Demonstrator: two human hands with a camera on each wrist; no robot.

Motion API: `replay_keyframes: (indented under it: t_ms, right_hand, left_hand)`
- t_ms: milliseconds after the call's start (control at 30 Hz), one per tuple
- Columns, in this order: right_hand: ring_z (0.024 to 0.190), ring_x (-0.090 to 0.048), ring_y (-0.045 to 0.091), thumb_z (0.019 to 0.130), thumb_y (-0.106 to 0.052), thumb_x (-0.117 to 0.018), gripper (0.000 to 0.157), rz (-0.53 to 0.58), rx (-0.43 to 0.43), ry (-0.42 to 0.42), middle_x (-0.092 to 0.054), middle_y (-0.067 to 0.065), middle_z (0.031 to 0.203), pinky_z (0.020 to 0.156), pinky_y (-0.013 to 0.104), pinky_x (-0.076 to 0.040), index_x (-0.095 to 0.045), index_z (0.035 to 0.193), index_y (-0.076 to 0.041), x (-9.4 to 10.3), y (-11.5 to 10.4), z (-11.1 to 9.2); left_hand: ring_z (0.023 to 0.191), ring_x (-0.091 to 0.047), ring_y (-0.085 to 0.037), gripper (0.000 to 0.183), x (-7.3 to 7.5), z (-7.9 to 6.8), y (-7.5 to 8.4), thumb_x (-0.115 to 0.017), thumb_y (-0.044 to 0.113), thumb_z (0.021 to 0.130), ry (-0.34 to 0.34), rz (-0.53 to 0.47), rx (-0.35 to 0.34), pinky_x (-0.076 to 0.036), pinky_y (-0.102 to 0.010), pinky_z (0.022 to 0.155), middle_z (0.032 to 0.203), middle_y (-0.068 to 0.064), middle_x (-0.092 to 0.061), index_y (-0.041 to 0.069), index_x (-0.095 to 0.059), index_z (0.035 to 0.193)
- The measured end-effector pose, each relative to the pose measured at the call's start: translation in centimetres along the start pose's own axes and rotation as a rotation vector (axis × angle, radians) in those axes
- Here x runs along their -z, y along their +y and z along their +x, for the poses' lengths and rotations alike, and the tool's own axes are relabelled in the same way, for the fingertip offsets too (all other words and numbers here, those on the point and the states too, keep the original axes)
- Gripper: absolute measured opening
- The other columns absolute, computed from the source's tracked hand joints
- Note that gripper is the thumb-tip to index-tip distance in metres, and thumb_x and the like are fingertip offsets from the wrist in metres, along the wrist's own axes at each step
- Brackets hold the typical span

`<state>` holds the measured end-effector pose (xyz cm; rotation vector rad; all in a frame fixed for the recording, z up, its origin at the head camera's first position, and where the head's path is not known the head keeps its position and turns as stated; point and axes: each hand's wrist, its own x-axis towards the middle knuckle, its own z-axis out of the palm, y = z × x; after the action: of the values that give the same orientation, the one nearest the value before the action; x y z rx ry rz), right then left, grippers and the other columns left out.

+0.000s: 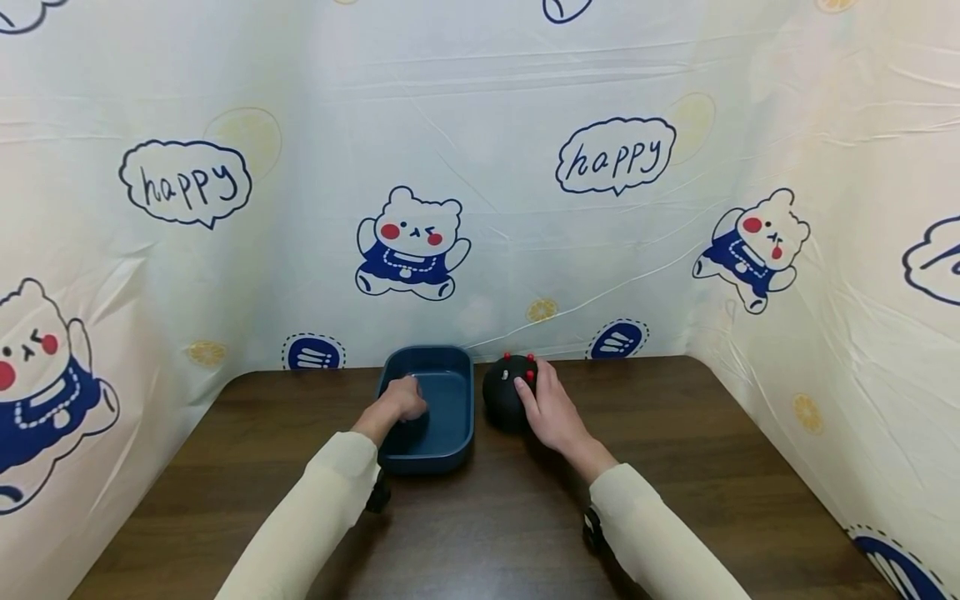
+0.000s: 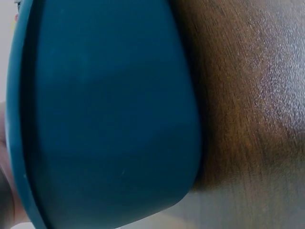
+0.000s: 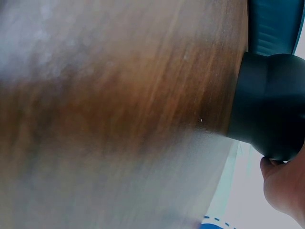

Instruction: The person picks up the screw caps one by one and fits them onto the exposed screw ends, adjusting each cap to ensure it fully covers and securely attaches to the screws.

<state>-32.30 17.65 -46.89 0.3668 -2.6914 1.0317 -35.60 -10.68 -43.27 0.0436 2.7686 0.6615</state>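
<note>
My left hand (image 1: 403, 402) reaches into a deep blue rectangular bin (image 1: 463, 417), fingers bent downward. Its fingertips are hidden, so I cannot tell whether they hold something. In the left wrist view the outer wall of the bin (image 2: 114, 105) fills most of the picture, with part of the hand behind the rim. Just right of the bin stands a black ball-shaped object (image 1: 501, 404) with several small red knobs and a small pale piece on top. My right hand (image 1: 553, 410) grips its right side, thumb toward me. The right wrist view shows the black object (image 3: 274, 102) widening above a straight-sided base.
Both things stand near the back edge of a brown wooden table (image 1: 480, 533). A pale printed curtain (image 1: 510, 250) with bears and "happy" bubbles hangs close behind and along both sides. Dark wrist devices show under both sleeves.
</note>
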Motion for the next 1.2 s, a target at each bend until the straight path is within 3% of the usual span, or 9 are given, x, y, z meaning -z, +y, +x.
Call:
replay_keyframes:
  t_ms: [133,333,433,633,833,933,1100,1200]
  right_hand:
    - [0.142,-0.042,0.032,0.108,-0.057,-0.034,0.074,0.006,0.007,0.006,-0.033,0.018,0.159,0.118,0.052,-0.034,-0.025,0.158,-0.004,-0.1,0.1,0.0]
    - [0.141,-0.043,0.031,0.108,-0.057,-0.033,0.071,-0.006,0.022,0.02,-0.034,0.018,0.157,0.117,0.051,-0.035,-0.025,0.157,-0.005,-0.2,0.1,0.1]
    - [0.141,-0.043,0.031,0.108,-0.056,-0.033,0.071,-0.004,0.022,0.022,-0.034,0.018,0.157,0.118,0.05,-0.035,-0.025,0.157,-0.006,-0.1,0.1,0.1]
    - [0.141,-0.043,0.032,0.108,-0.056,-0.034,0.072,0.001,0.007,0.019,-0.034,0.018,0.158,0.117,0.052,-0.035,-0.025,0.157,-0.005,-0.1,0.0,-0.1]
    - [0.14,-0.044,0.032,0.108,-0.054,-0.036,0.07,0.014,0.007,0.022,-0.035,0.018,0.157,0.117,0.052,-0.035,-0.026,0.157,-0.005,-0.2,-0.2,-0.2]
    - [0.14,-0.044,0.032,0.108,-0.055,-0.036,0.07,0.012,0.011,0.027,-0.035,0.018,0.157,0.117,0.052,-0.035,-0.026,0.157,-0.005,-0.2,-0.1,-0.2]
    - [0.14,-0.043,0.032,0.107,-0.057,-0.034,0.072,0.01,0.007,0.024,-0.034,0.017,0.158,0.117,0.052,-0.035,-0.026,0.157,-0.006,-0.2,0.0,0.0]
    - [0.141,-0.043,0.032,0.107,-0.057,-0.035,0.072,0.013,0.005,0.023,-0.034,0.018,0.158,0.117,0.052,-0.035,-0.025,0.157,-0.006,-0.3,0.1,0.0]
  left_hand:
    - [0.051,-0.045,-0.013,0.036,-0.3,0.4,-0.2,-0.061,0.008,0.096,0.016,-0.027,-0.02,-0.04,-0.026,0.053,0.056,0.003,-0.038,0.015,-0.046,0.064]
    - [0.044,-0.022,-0.01,0.051,-0.4,0.8,-0.6,-0.058,0.005,0.094,0.022,-0.051,-0.089,-0.026,-0.026,0.048,0.049,0.006,-0.025,0.019,-0.035,0.052]
    - [0.044,-0.019,-0.01,0.052,-0.4,0.8,-0.7,-0.059,0.005,0.095,0.032,-0.066,-0.114,-0.025,-0.026,0.049,0.049,0.006,-0.025,0.019,-0.034,0.051]
    - [0.045,-0.022,-0.011,0.052,-0.7,0.8,-0.9,-0.063,0.008,0.098,0.034,-0.125,-0.103,-0.032,-0.029,0.052,0.05,0.005,-0.029,0.017,-0.037,0.053]
    - [0.05,-0.045,-0.015,0.047,-1.1,0.8,-1.1,-0.064,0.009,0.099,0.039,-0.196,-0.07,-0.044,-0.032,0.059,0.054,0.001,-0.045,0.016,-0.045,0.056]
    - [0.059,-0.054,-0.018,0.045,-1.1,0.7,-1.2,-0.064,0.01,0.1,0.043,-0.23,-0.075,-0.051,-0.034,0.065,0.062,-0.001,-0.056,0.015,-0.048,0.058]
    - [0.065,-0.058,-0.021,0.045,-0.8,0.1,-1.1,-0.064,0.012,0.1,0.039,-0.26,-0.112,-0.057,-0.036,0.07,0.066,-0.003,-0.059,0.015,-0.047,0.058]
    - [0.07,-0.061,-0.023,0.034,-0.8,-0.1,-1.0,-0.063,0.012,0.101,0.028,-0.279,-0.127,-0.057,-0.037,0.071,0.075,-0.009,-0.065,0.008,-0.059,0.067]
